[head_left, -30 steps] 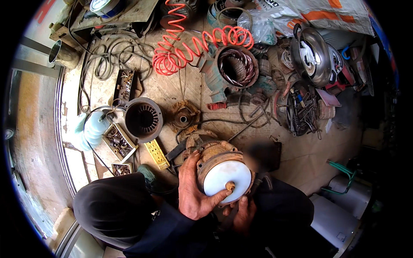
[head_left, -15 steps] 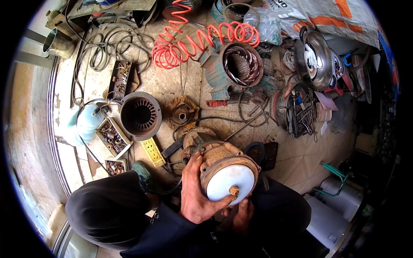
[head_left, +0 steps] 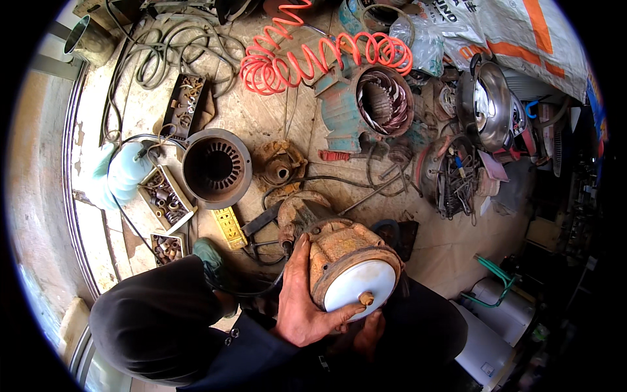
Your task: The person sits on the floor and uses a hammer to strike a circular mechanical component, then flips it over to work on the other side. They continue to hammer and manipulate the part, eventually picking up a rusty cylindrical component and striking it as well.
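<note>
A rusty orange electric motor housing point(head_left: 336, 251) with a white round end face and a small brass shaft stub point(head_left: 366, 298) sits in front of me, tilted toward the camera. My left hand point(head_left: 302, 304) wraps the housing's left side, thumb reaching across the lower rim of the white face. My right hand point(head_left: 369, 333) is under the housing's lower edge, mostly hidden, fingers pressed against it. Both sleeves are dark.
On the dusty floor: a dark stator ring point(head_left: 215, 168), a teal motor body with windings point(head_left: 375, 104), a coiled red air hose point(head_left: 313, 55), trays of small parts point(head_left: 166, 199), a yellow socket strip point(head_left: 230, 227), a pan of tools point(head_left: 457, 176), cables.
The view has shifted slightly; the motor housing sits a little lower and right. Both hands keep the same hold on it.
</note>
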A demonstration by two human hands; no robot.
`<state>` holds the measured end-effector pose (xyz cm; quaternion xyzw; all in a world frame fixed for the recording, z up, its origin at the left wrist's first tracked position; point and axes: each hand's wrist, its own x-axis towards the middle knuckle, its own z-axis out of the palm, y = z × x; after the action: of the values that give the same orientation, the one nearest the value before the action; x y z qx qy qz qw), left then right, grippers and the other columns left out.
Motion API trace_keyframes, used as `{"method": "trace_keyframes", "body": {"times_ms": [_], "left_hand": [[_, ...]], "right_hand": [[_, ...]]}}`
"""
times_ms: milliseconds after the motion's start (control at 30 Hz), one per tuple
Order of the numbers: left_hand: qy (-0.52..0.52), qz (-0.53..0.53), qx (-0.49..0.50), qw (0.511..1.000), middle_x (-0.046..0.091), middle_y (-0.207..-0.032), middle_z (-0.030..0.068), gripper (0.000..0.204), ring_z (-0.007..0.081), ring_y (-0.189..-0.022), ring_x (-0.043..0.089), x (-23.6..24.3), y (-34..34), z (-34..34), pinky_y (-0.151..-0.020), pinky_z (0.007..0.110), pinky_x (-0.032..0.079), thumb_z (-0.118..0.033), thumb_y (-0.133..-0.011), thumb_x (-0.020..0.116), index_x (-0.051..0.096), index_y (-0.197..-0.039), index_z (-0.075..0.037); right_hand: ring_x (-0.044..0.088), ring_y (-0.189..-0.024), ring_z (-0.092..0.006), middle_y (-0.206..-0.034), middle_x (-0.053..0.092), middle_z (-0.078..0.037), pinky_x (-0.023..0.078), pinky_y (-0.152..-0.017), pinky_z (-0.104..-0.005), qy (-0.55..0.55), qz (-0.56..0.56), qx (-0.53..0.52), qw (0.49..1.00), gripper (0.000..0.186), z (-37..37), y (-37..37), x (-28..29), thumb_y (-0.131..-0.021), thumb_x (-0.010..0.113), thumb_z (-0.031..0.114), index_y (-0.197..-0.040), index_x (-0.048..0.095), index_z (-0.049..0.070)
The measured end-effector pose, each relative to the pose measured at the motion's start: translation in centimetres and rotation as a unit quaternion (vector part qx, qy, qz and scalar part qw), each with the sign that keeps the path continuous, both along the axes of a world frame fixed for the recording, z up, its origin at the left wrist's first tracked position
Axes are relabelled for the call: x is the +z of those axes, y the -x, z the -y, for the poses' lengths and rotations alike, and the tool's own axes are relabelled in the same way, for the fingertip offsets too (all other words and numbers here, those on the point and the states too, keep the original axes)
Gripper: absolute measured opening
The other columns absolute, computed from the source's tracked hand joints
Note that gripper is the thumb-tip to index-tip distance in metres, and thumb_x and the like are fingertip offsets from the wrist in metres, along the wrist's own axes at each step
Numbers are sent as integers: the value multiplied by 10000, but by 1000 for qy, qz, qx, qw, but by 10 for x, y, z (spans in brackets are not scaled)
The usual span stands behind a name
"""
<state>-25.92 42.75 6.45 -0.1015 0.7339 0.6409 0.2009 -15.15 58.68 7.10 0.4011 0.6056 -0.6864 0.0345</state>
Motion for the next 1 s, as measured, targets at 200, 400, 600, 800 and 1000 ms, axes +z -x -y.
{"method": "trace_keyframes", "body": {"times_ms": [200,400,600,800,1000], "left_hand": [[20,12,-14,1000,455,-1469,305,1337,382,-1391,490,8,6,1,-1162,445,403,-318,-588,1012,207,-1561,123],[3,38,7,999,455,-1457,306,1341,399,-1381,488,6,2,-1,-1161,448,400,-311,-585,1013,198,-1554,129],[4,25,6,1000,460,-1450,294,1327,400,-1370,494,8,3,0,-1155,458,403,-304,-584,1014,210,-1553,115],[1,16,11,1000,474,-1444,285,1320,403,-1363,499,5,2,-2,-1152,463,404,-301,-569,1017,235,-1554,98],[5,17,17,1000,496,-1435,271,1310,374,-1360,511,3,2,-3,-1151,442,410,-296,-557,1022,262,-1546,105]], "right_hand": [[594,-634,-183,-905,654,-172,489,-565,-310,43,-20,23,999,718,-6,-7,1,-1080,415,579,-1321,502,-93],[599,-637,-189,-945,653,-191,490,-562,-310,-20,4,27,999,698,1,2,5,-1093,401,548,-1329,483,-105],[606,-636,-205,-943,652,-200,492,-556,-324,-26,-8,44,999,726,7,13,15,-1082,412,577,-1327,479,-103],[604,-647,-198,-949,657,-194,482,-555,-318,-5,2,17,1000,770,-5,-10,-3,-1064,421,621,-1330,483,-100],[607,-665,-187,-960,659,-186,479,-561,-311,26,-6,17,999,777,-11,-11,-7,-1059,425,630,-1333,490,-95]]}}
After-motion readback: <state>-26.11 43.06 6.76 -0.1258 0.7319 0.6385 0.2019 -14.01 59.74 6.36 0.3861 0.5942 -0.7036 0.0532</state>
